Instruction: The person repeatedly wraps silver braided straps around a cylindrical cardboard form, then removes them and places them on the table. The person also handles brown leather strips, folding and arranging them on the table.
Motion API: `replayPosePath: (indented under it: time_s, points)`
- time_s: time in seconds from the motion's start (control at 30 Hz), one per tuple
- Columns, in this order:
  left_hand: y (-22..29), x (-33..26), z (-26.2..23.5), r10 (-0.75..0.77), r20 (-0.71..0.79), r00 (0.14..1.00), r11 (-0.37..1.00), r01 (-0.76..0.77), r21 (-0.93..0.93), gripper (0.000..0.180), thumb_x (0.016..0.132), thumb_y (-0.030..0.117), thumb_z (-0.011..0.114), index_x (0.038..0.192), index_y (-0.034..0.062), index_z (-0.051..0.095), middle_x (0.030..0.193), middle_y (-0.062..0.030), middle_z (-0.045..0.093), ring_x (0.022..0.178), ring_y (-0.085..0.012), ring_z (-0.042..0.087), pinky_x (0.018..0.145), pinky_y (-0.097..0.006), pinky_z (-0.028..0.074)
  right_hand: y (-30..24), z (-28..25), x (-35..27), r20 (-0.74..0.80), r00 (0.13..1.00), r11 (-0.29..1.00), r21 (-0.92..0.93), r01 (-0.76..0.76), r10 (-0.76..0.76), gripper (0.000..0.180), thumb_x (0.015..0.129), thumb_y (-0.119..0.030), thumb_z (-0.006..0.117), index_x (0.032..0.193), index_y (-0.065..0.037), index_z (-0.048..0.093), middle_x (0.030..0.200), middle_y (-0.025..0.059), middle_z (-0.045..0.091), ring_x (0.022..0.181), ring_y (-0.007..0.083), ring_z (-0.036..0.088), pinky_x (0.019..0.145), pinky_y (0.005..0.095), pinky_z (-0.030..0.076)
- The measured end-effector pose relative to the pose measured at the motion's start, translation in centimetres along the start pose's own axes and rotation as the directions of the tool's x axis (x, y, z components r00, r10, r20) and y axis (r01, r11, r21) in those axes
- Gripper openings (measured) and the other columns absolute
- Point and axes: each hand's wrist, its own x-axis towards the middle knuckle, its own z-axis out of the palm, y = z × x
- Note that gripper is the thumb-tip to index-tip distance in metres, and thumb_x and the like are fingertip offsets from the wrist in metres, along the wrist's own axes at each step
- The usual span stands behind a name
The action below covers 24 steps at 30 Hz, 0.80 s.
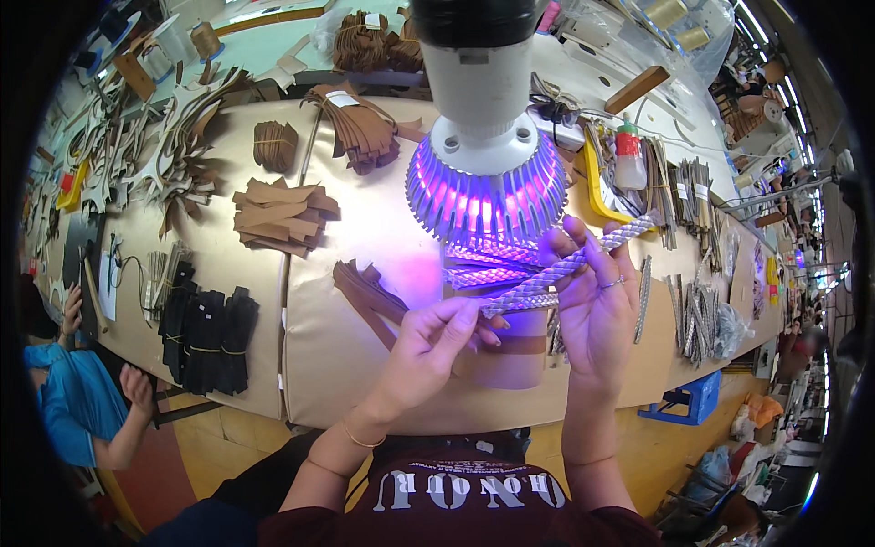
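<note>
Bound black straps (208, 339) lie on the tabletop (314, 397), left of stacked brown strips (284, 219). The left hand (439, 339) pinches one end of the braided cord (536, 287), held slantwise near the lit lamp (486, 187). The right hand (597, 305) grips it toward its upper-right end.

Tan-covered worktable (314, 378) across mid-frame, pale-green tabletop (260, 42) upper left, yellow floor (232, 438) with reddish strip (164, 456) lower left, purple-glowing lamp (483, 196) upper centre, white tube lights (791, 91) far right.
</note>
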Motion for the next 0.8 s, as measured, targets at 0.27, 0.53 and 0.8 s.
replayPosePath:
  time_s: [0.27, 0.53, 0.8]
  points:
    - [-1.3, 0.1, 0.6, 0.057, -0.012, 0.998, 0.998, -0.057, -0.019, 0.02, 0.098, 0.013, 0.057, 0.102, -0.0049, 0.066, 0.09, -0.0036, 0.066, 0.078, -0.0079, 0.058, 0.069, -0.023, 0.046, 0.7, -2.3, -1.8, -0.193, 0.857, 0.813, -0.467, 0.348, -0.478, 0.038, 0.099, -0.007, 0.05, 0.134, -0.001, 0.038, 0.12, 0.0148, 0.058, 0.108, 0.0241, 0.061, 0.098, 0.0395, 0.046]
    - [-2.5, -2.6, 0.0, 0.219, 0.134, 0.966, 0.912, -0.251, 0.324, 0.014, 0.093, 0.008, 0.06, 0.098, -0.004, 0.066, 0.088, -0.0091, 0.066, 0.074, -0.0143, 0.061, 0.071, -0.026, 0.047, -4.6, -1.4, -6.8, 0.651, 0.737, -0.487, -0.711, 0.508, -0.181, 0.032, 0.086, -0.017, 0.07, 0.113, -0.002, 0.06, 0.097, 0.0098, 0.065, 0.092, 0.0257, 0.061, 0.093, 0.0453, 0.04]
    - [-8.0, -4.6, 0.4, 0.628, -0.057, 0.776, 0.51, -0.355, 0.784, 0.043, 0.077, 0.028, 0.079, 0.112, 0.0066, 0.068, 0.093, -0.0067, 0.06, 0.071, -0.0197, 0.06, 0.062, -0.033, 0.048, -2.5, -0.9, -7.0, 0.15, 0.968, -0.117, -0.978, 0.176, 0.199, 0.016, 0.085, -0.019, 0.071, 0.081, -0.005, 0.065, 0.066, 0.0087, 0.06, 0.054, 0.0262, 0.052, 0.057, 0.0371, 0.038]
